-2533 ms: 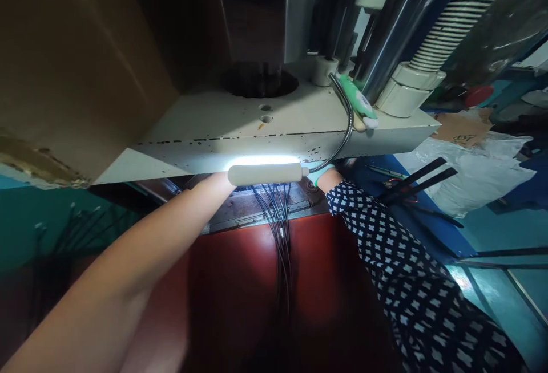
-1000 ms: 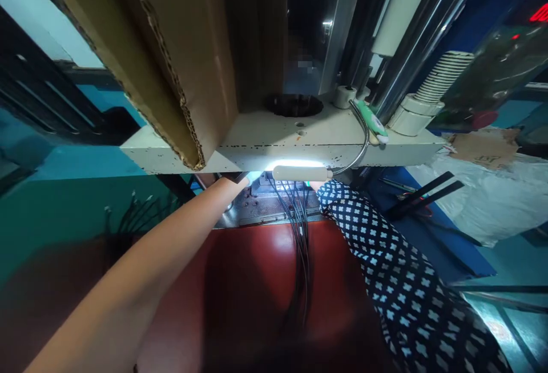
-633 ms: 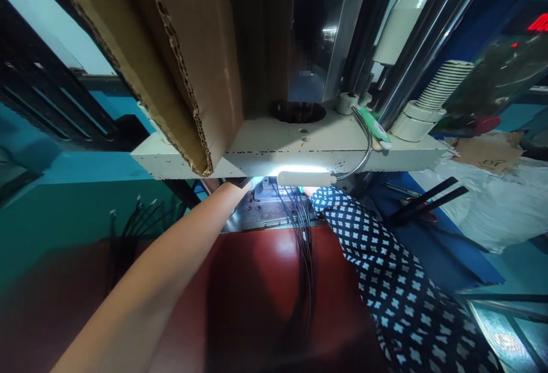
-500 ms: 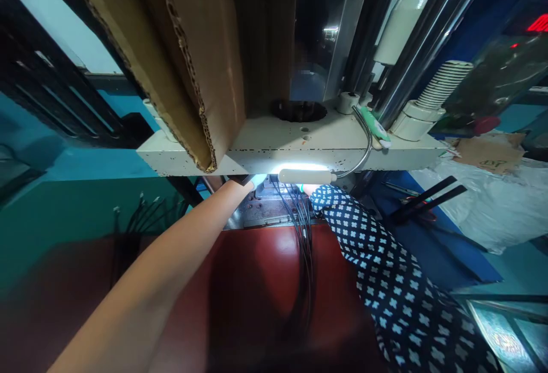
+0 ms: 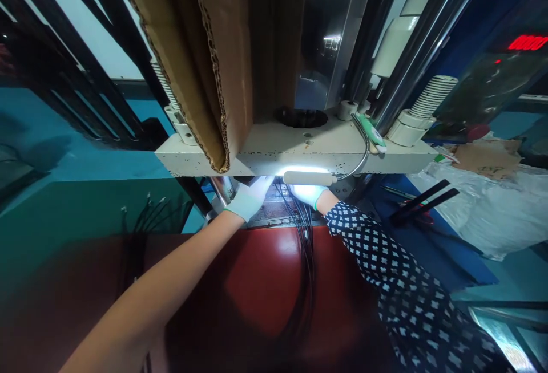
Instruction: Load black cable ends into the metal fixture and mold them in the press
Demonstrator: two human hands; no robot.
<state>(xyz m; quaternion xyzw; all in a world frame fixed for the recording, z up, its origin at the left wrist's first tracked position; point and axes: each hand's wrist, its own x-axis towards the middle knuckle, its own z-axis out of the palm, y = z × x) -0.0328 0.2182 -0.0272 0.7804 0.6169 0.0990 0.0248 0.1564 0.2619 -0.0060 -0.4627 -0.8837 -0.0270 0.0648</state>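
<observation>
Both hands wear white gloves and reach under the cream beam point(image 5: 257, 163) of a press-like machine. My left hand point(image 5: 250, 197) is beside the metal block point(image 5: 274, 212) below the beam; its fingertips are lost in glare and under the beam. My right hand point(image 5: 309, 194) lies right of a bundle of black cables point(image 5: 305, 236), its fingers hidden behind the white lamp point(image 5: 309, 178). The cables run from the block over the red surface point(image 5: 261, 270) toward me. Whether either hand grips anything cannot be seen.
A cardboard sheet point(image 5: 233, 76) hangs at the beam's left. Chrome columns point(image 5: 432, 36) rise on the right. More black cables point(image 5: 149, 216) lie on the green surface at left. A blue board point(image 5: 428, 247) holds tools, with white plastic bags point(image 5: 492, 202) beyond.
Both hands have drawn back toward me, so more of the gloves shows. The left hand was nearly hidden under the beam before. The view has shifted slightly.
</observation>
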